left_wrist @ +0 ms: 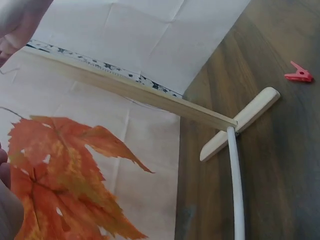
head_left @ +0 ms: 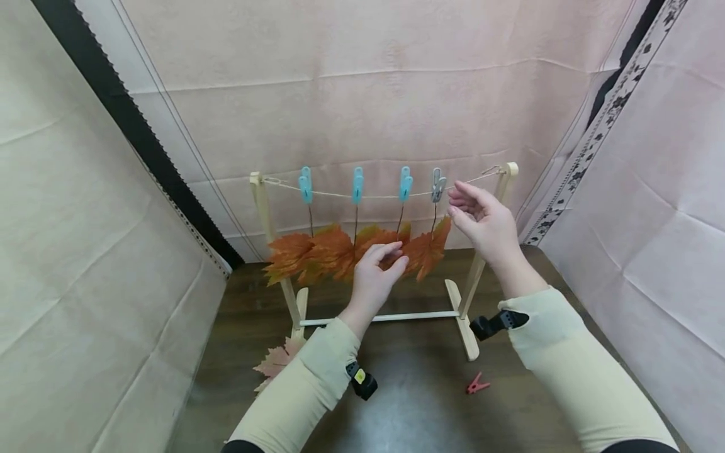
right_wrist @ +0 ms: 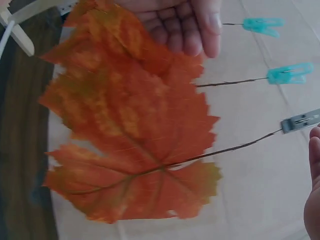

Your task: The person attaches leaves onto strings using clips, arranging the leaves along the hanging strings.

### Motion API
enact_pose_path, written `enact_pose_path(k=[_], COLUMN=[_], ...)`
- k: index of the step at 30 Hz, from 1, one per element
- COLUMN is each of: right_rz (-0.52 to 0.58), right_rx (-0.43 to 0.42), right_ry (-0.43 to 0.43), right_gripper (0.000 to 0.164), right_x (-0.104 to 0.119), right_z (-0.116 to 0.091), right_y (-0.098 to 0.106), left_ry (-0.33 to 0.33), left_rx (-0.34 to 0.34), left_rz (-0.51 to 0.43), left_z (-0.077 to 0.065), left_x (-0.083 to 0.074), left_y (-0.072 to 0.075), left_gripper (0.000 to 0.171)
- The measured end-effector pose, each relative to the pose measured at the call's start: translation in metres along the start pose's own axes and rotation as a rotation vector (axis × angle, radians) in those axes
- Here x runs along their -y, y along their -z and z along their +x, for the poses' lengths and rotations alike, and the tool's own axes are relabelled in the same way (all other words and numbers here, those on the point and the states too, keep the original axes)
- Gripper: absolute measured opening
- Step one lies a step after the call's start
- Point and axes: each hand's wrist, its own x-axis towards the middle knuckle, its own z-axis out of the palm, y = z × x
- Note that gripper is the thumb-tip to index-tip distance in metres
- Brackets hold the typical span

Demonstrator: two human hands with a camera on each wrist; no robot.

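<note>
Several orange maple leaves hang by their stems from a string between two wooden posts. Blue clothespins pinch several stems, and a grey clothespin grips the rightmost one. My right hand is raised just right of the grey clothespin, fingers loosely bent with nothing between them. In the right wrist view its fingertips lie close beside that clothespin; whether they touch is unclear. My left hand hovers in front of the leaves, relaxed and holding nothing.
The wooden stand has a white crossbar low between its feet. A red clothespin lies on the dark table at front right. A pale pink leaf lies at left, partly behind my left sleeve. Cloth walls surround the table.
</note>
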Motion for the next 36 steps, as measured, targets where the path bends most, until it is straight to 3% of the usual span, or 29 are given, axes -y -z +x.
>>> enact_pose_path(k=[7, 11, 25, 30, 36], right_rz=[0.155, 0.157, 0.260, 0.280, 0.196], right_rx=[-0.031, -0.038, -0.034, -0.025, 0.017], right_ry=[-0.018, -0.033, -0.126, -0.217, -0.327], right_gripper=[0.040, 0.040, 0.038, 0.036, 0.034], right_x=[-0.012, -0.017, -0.056, -0.053, -0.057], right_z=[-0.012, -0.018, -0.075, -0.092, -0.114], right_y=[-0.006, -0.008, -0.034, -0.045, -0.054], left_ry=[0.009, 0.011, -0.007, 0.031, 0.111], left_rx=[0.009, 0.027, -0.085, -0.087, -0.076], left_rz=[0.037, 0.042, 0.084, 0.088, 0.117], left_z=[-0.004, -0.005, -0.024, -0.030, -0.043], left_x=[0.008, 0.010, 0.037, 0.046, 0.064], left_y=[0.005, 0.008, 0.015, 0.017, 0.022], left_gripper=[0.031, 0.033, 0.027, 0.027, 0.026])
